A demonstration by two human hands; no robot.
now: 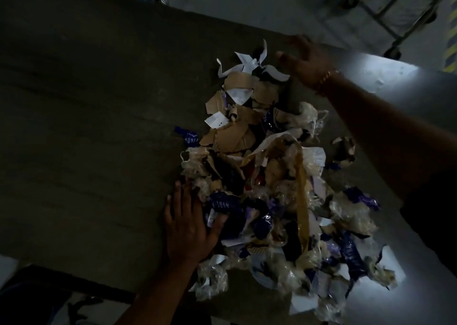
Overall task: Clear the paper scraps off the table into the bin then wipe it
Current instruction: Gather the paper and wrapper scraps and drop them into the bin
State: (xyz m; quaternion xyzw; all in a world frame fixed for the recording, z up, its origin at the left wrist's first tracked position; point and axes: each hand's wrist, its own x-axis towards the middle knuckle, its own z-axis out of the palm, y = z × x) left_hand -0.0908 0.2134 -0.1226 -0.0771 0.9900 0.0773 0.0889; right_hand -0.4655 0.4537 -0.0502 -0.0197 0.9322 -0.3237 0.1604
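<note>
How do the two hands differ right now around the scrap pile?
The left hand lies flat at the pile's near left edge, touching scraps; the right hand is at the far end, fingers spread. The right wrist wears a bracelet; the left is bare. Both are open, holding nothing.

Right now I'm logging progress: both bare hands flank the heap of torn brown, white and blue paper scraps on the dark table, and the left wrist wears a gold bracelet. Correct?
Not quite. The head view shows the gold bracelet on the right hand's wrist; the left hand has none. Both flank the scrap heap on the dark table.
</note>
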